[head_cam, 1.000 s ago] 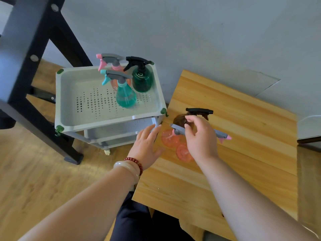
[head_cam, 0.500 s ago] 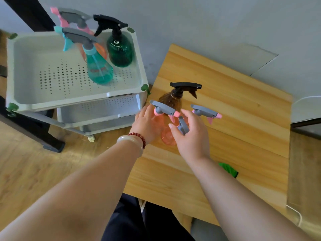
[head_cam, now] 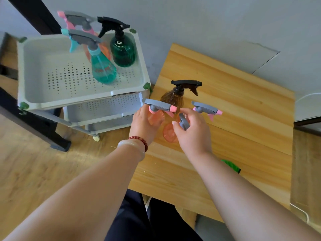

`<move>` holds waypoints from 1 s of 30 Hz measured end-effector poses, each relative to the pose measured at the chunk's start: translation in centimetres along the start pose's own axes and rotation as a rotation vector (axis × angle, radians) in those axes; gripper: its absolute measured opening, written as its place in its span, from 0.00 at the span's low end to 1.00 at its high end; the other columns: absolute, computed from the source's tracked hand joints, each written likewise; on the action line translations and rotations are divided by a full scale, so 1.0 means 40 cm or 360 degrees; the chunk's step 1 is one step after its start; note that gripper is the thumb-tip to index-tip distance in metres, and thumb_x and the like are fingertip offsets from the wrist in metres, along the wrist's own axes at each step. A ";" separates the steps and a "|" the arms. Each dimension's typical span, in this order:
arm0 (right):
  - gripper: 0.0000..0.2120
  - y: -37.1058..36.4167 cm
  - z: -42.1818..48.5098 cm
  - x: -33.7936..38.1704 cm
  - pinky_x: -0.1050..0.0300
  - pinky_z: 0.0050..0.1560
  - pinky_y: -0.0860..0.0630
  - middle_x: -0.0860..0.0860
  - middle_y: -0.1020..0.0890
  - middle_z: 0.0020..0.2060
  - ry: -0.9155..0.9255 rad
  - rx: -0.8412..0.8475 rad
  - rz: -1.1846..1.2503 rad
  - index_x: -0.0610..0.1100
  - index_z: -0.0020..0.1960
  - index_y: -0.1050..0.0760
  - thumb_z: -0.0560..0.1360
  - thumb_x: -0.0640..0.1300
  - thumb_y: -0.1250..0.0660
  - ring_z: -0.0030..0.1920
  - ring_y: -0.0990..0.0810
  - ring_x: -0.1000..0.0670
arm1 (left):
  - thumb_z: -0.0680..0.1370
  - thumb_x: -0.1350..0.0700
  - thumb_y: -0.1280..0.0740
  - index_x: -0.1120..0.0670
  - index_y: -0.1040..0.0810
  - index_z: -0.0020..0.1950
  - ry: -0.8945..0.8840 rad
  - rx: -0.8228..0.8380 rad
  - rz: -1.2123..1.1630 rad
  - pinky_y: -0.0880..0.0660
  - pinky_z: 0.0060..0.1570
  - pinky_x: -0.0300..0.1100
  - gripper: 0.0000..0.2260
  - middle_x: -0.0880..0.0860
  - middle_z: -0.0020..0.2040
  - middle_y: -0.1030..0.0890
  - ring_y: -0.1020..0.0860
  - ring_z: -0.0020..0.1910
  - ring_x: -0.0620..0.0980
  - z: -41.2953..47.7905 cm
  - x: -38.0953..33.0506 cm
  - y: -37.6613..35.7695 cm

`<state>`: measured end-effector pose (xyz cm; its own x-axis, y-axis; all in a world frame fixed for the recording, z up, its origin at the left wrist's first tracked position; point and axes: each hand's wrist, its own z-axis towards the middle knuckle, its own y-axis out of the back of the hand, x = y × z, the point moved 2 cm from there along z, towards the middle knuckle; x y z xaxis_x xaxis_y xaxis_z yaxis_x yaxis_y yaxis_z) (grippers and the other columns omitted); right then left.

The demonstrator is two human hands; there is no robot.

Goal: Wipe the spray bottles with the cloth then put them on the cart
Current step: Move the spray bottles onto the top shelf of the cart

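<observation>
On my feed the left grip is curled round the clear pink body of the first pink bottle, just under its flat grey trigger head with the pink nozzle tip. The bottle stands at the near left corner of the pale, striped wooden surface. The right grip pinches the grey trigger head of the second pink bottle between thumb and fingertips. That bottle's round, see-through base shows below the fingers, and I cannot tell whether it sits on the wood or is lifted off it. Just behind these two stands the brown bottle, a ribbed amber dome with a black trigger. The third pink bottle shows only its grey and pink head past the right grip. A crumpled green cloth lies on the surface near the front edge, partly hidden by the right forearm. Left of the surface is the cart, pale grey plastic with rounded corners, green corner caps and a top tray pierced with rows of small holes. In the tray's far right corner stand the teal bottle, pear-shaped and translucent, the dark green bottle with a black trigger, and behind them the fourth pink bottle, its head blurred. A red beaded bracelet and a smooth pale bangle circle the left wrist.
</observation>
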<state>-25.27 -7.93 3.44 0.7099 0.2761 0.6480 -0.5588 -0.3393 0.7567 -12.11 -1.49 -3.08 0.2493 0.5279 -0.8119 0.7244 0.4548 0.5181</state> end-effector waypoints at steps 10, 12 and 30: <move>0.19 0.033 -0.001 0.143 0.53 0.60 0.26 0.51 0.20 0.58 0.0134 -0.0094 -0.0011 0.44 0.64 0.24 0.75 0.45 0.29 0.58 0.23 0.49 | 0.76 0.44 0.29 0.48 0.26 0.64 -0.0116 -0.0249 -0.0076 0.27 0.61 0.53 0.19 0.47 0.58 0.21 0.26 0.60 0.51 -0.005 -0.049 0.157; 0.19 0.028 0.007 0.179 0.55 0.60 0.27 0.51 0.20 0.58 0.0149 -0.0064 -0.0006 0.45 0.65 0.24 0.75 0.45 0.29 0.58 0.23 0.50 | 0.76 0.46 0.30 0.51 0.27 0.65 -0.0101 -0.0290 -0.0085 0.28 0.62 0.53 0.20 0.49 0.59 0.22 0.27 0.60 0.52 0.003 -0.064 0.202; 0.28 -0.104 0.234 0.442 0.72 0.54 0.31 0.56 0.23 0.60 0.0463 0.0140 0.0324 0.49 0.71 0.31 0.74 0.51 0.27 0.56 0.25 0.62 | 0.73 0.45 0.28 0.45 0.25 0.62 -0.0112 -0.0266 0.0021 0.27 0.60 0.52 0.19 0.45 0.58 0.21 0.26 0.60 0.52 0.226 -0.019 0.389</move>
<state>-6.39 -10.07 10.94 0.4292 0.4349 0.7916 -0.6280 -0.4862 0.6076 4.78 -1.32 3.15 0.3067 0.4859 -0.8184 0.6055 0.5638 0.5617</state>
